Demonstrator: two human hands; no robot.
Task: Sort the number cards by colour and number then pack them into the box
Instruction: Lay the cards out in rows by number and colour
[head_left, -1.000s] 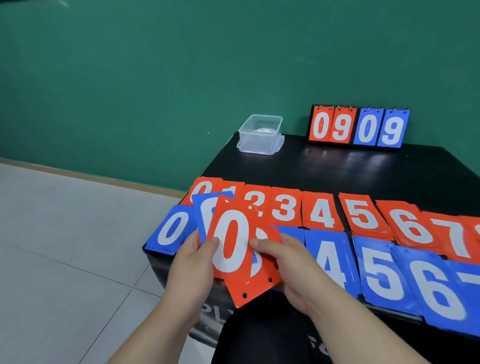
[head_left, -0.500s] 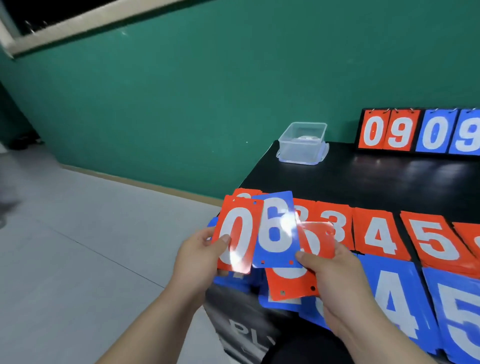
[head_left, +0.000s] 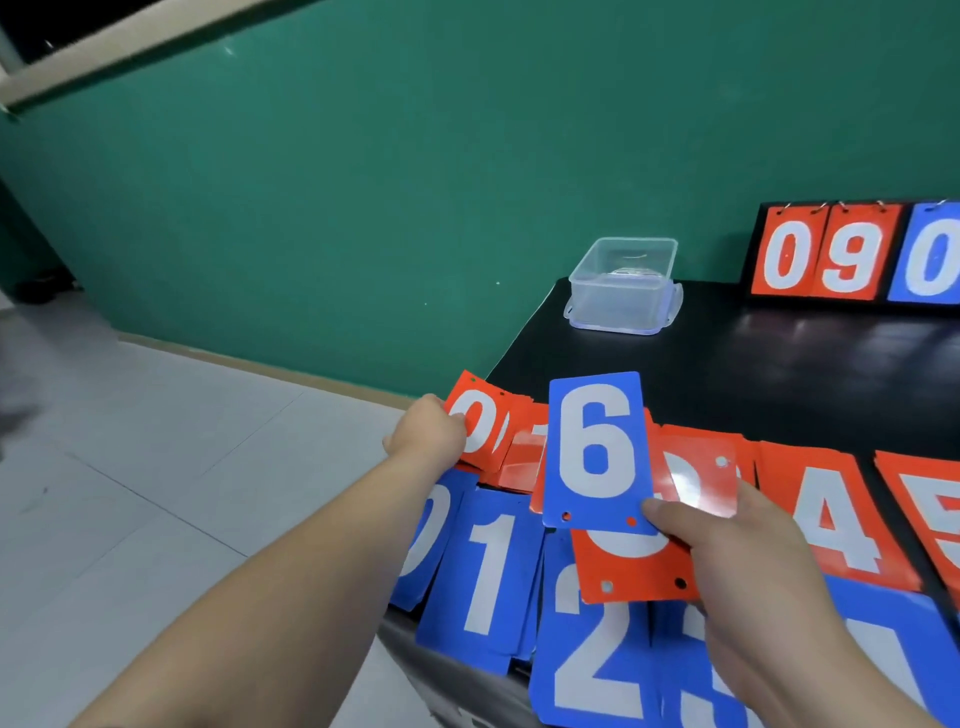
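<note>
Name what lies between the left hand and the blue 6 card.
Head view: the red 0 card at the left hand, then the red 1 pile, before the blue 6 card.

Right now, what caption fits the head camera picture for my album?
Left hand holds a red 0 card at the row's end; right hand grips a blue 6 card and red cards.
</note>
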